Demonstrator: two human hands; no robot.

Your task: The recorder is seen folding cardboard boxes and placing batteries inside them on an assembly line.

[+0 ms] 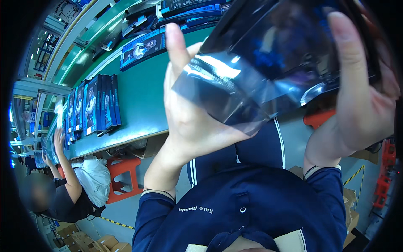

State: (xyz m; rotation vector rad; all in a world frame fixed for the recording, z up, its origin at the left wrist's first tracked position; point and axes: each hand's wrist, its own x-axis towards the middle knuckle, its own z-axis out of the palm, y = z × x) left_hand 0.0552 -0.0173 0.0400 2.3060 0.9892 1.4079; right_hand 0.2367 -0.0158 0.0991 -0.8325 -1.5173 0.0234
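Up close, a dark glossy package (pixel 285 50) with blue patches fills the upper right, held between both my hands. From its left end extends a clear, creased plastic film (pixel 243 90). My left hand (pixel 184 101) grips this film, thumb pointing up and the other fingers partly hidden behind it. Around the package's right side wraps my right hand (pixel 361 80), its thumb on the near face and its fingertips out of sight. Glare and blur hide what the package contains.
Several dark blue printed boxes (pixel 91 105) stand in a row on the green table (pixel 145 113); one box (pixel 142 48) lies flat farther back, near stacked boxes (pixel 191 12). Left, another person (pixel 69 191) raises their hands at the table. Red stools (pixel 122 178) stand below.
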